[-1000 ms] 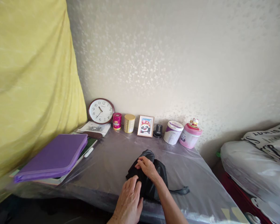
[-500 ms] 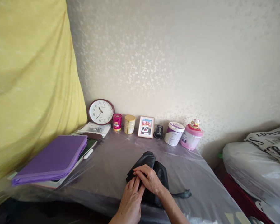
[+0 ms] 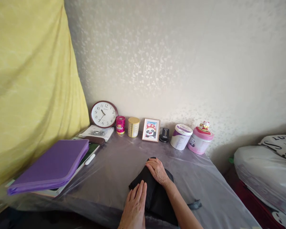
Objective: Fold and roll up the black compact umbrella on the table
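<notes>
A black folded cloth item (image 3: 157,198), thin and slightly shiny, lies near the front edge of the table. Its exact kind does not show. From its right side a dark strap (image 3: 194,204) sticks out, partly behind my right forearm. My left hand (image 3: 134,203) rests along the item's left side, fingers stretched out and close together. Over the far part of the cloth lies my right hand (image 3: 158,171), palm down, its fingers bent a little and pressing the fabric. Neither hand grips anything that I can see.
A plastic-covered table (image 3: 109,171) carries a purple folder (image 3: 52,165) at left. Along the wall stand a clock (image 3: 104,114), a pink tin (image 3: 120,125), a yellow tin (image 3: 133,127), a panda picture frame (image 3: 151,129), a white tub (image 3: 181,136) and a pink tub (image 3: 200,140).
My hands have come apart: the right has slid away from me over the cloth, the left has settled at its near left side. The black cloth now lies flatter and smoother.
</notes>
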`<act>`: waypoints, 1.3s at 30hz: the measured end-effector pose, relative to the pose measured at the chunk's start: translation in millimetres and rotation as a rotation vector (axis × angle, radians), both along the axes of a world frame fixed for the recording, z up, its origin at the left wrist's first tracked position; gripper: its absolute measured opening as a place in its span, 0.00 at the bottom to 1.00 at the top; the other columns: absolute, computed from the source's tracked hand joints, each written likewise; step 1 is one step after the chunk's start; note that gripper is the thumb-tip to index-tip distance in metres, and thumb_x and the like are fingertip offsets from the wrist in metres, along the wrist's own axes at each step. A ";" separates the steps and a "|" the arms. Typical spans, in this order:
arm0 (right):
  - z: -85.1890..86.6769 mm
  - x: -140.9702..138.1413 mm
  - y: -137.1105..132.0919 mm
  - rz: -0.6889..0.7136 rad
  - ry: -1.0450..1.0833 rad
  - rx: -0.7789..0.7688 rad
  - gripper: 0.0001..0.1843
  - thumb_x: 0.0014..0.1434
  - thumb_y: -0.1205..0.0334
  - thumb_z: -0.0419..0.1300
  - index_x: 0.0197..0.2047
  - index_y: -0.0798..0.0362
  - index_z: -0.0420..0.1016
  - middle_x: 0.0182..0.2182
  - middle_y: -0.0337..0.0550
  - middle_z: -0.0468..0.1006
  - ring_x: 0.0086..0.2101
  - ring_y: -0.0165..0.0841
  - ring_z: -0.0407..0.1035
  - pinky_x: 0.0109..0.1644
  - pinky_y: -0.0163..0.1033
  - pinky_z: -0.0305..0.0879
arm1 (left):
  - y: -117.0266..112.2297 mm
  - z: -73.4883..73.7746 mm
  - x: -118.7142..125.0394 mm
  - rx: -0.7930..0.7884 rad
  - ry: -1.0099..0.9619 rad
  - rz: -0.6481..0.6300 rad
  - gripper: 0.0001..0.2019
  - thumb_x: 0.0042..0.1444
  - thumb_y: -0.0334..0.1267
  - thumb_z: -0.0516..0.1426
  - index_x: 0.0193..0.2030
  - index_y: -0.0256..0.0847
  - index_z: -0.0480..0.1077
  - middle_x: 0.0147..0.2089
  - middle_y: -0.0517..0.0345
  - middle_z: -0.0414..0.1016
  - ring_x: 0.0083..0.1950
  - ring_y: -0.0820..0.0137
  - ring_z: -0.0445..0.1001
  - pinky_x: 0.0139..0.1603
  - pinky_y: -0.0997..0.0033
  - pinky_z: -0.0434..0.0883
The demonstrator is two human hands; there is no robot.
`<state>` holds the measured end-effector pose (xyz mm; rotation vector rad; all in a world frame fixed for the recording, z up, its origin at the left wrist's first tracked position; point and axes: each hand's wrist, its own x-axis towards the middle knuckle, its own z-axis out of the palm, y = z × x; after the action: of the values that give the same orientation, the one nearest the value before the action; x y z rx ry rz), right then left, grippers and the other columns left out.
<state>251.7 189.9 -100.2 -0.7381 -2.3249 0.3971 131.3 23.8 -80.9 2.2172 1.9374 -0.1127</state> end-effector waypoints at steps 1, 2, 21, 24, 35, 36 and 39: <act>-0.8 -0.7 6.8 -0.024 -0.019 -0.011 0.15 0.65 0.64 0.46 0.40 0.52 0.74 0.40 0.43 0.72 0.50 0.40 0.57 0.58 0.49 0.38 | 0.7 -0.7 -0.4 -0.008 -0.004 0.003 0.45 0.43 0.24 0.52 0.65 0.31 0.31 0.65 0.55 0.24 0.65 0.63 0.32 0.63 0.62 0.43; -2.0 -1.5 13.4 -0.042 -0.034 -0.026 0.15 0.65 0.64 0.46 0.39 0.53 0.75 0.40 0.43 0.72 0.50 0.40 0.57 0.58 0.48 0.41 | 1.3 -1.9 -0.9 -0.015 -0.010 0.008 0.45 0.43 0.24 0.52 0.66 0.32 0.31 0.65 0.55 0.24 0.65 0.62 0.32 0.63 0.61 0.43; -27.1 112.6 -31.9 -0.728 0.278 -0.657 0.16 0.59 0.54 0.45 0.29 0.54 0.68 0.29 0.49 0.71 0.31 0.42 0.69 0.28 0.39 0.65 | -9.3 -16.0 -3.3 0.199 -0.137 -0.024 0.42 0.46 0.17 0.49 0.66 0.30 0.31 0.66 0.52 0.24 0.64 0.68 0.28 0.64 0.68 0.43; -34.2 107.8 -57.0 -0.681 0.338 -0.796 0.21 0.53 0.44 0.47 0.31 0.54 0.68 0.28 0.49 0.69 0.30 0.43 0.68 0.24 0.39 0.66 | -9.5 -20.1 -4.8 0.239 -0.159 -0.029 0.41 0.47 0.17 0.49 0.66 0.29 0.31 0.66 0.51 0.25 0.65 0.68 0.29 0.64 0.70 0.43; -18.5 78.8 -75.9 -0.547 0.529 -0.737 0.28 0.49 0.37 0.55 0.34 0.58 0.71 0.24 0.46 0.68 0.25 0.43 0.67 0.18 0.35 0.60 | -12.0 -18.0 -7.5 0.228 -0.233 -0.009 0.40 0.50 0.16 0.49 0.66 0.29 0.31 0.66 0.50 0.27 0.65 0.69 0.33 0.63 0.73 0.46; -18.0 76.0 -74.6 -0.522 0.550 -0.716 0.28 0.49 0.37 0.56 0.32 0.58 0.71 0.23 0.46 0.68 0.25 0.43 0.66 0.19 0.36 0.60 | -12.2 -17.9 -7.3 0.220 -0.230 0.000 0.40 0.50 0.16 0.50 0.66 0.29 0.31 0.66 0.49 0.28 0.65 0.69 0.34 0.63 0.74 0.47; -10.9 66.3 -70.9 -0.451 0.639 -0.677 0.29 0.48 0.38 0.58 0.33 0.59 0.71 0.23 0.45 0.68 0.26 0.43 0.67 0.23 0.37 0.62 | -12.1 -18.1 -6.6 0.204 -0.233 0.028 0.41 0.50 0.16 0.52 0.66 0.30 0.31 0.66 0.45 0.32 0.64 0.67 0.37 0.62 0.74 0.49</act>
<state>318.0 119.0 -111.1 -1.2021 -1.3591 1.0514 124.7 11.7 -99.0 2.2071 1.9238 0.3466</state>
